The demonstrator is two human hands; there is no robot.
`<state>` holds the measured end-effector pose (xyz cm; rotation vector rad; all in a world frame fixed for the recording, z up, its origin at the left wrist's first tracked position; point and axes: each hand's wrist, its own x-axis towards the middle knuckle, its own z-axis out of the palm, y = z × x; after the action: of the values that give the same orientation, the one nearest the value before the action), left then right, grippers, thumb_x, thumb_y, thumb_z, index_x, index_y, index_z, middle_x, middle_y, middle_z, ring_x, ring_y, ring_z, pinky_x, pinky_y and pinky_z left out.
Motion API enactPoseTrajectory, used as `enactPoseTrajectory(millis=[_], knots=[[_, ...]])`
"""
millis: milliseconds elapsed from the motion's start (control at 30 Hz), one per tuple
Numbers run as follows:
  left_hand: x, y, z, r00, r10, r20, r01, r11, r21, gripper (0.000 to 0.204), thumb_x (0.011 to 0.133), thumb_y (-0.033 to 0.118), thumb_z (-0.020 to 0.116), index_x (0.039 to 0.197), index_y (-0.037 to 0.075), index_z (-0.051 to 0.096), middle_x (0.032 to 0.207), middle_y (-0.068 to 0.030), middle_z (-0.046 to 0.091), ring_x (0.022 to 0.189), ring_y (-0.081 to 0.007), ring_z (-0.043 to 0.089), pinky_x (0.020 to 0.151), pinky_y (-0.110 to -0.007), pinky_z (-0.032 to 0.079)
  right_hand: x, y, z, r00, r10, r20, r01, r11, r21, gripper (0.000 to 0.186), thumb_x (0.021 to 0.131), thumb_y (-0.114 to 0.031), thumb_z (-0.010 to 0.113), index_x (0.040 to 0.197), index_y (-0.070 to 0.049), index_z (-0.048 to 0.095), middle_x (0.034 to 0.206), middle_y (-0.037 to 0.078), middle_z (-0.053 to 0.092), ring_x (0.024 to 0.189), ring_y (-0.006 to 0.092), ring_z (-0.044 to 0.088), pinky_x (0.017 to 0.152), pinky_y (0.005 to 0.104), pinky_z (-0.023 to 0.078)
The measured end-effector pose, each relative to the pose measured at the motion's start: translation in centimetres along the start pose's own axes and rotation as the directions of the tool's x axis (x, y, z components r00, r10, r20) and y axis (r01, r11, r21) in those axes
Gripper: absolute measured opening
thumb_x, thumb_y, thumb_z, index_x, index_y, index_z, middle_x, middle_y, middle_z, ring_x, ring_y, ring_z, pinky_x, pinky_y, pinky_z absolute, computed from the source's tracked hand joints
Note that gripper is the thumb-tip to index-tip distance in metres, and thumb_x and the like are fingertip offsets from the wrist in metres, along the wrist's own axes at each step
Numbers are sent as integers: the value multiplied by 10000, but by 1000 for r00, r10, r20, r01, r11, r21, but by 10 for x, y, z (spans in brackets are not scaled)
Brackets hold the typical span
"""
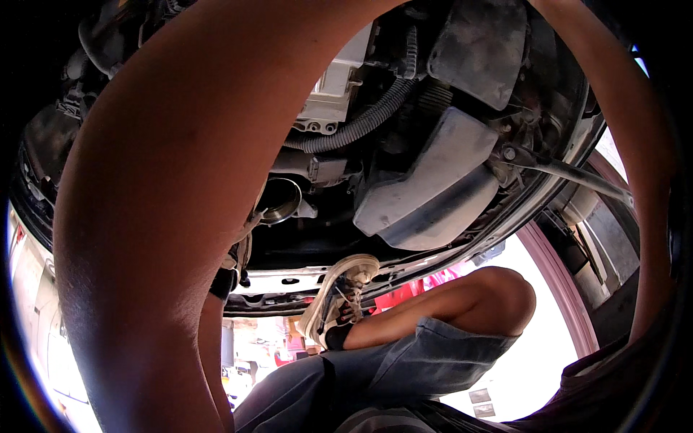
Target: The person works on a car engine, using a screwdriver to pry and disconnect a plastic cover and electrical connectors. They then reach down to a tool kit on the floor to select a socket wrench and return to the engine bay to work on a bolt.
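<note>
My left forearm (166, 166) crosses the left side, large and close, and runs out at the top edge. My right forearm (621, 94) curves up the right side and also leaves at the top. Both hands are beyond the picture, so what they hold or touch is hidden. Between the arms lies a vehicle's engine bay. In it are a ribbed black hose (364, 119), a silver metal housing (328, 94), a dusty grey plastic cover (433, 169), a flat dark cover (484, 50) and a round metal-rimmed opening (281, 200).
A metal bar (570, 171) is bolted at the right of the bay. My bent knee (505, 296) and grey shorts (375, 375) are below, near a laced shoe (339, 296) at the body's edge. Red items (404, 292) show behind the shoe, against bright light.
</note>
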<state>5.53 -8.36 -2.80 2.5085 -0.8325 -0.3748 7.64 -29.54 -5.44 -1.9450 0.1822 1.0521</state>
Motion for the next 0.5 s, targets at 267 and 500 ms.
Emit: enactPoseTrajectory(millis=[267,500], knots=[[1,0,16,988,63,-143,-63,998,2,214,868,108,513,974,86,698,985,-161,711,988,-308,668,990,-472,349,-1,6,3,1000,-20,-8,20,999,47,222,824,-191,617,987,-58,688,905,54,695,837,156,629,780,290,475],[-5,-1,-1,978,199,-57,-199,980,2,240,743,25,614,972,56,679,970,-206,691,1002,-345,641,969,-446,405,-6,3,6,999,-40,-15,42,991,131,194,813,-218,644,948,-84,686,870,30,686,809,136,619,746,282,478]])
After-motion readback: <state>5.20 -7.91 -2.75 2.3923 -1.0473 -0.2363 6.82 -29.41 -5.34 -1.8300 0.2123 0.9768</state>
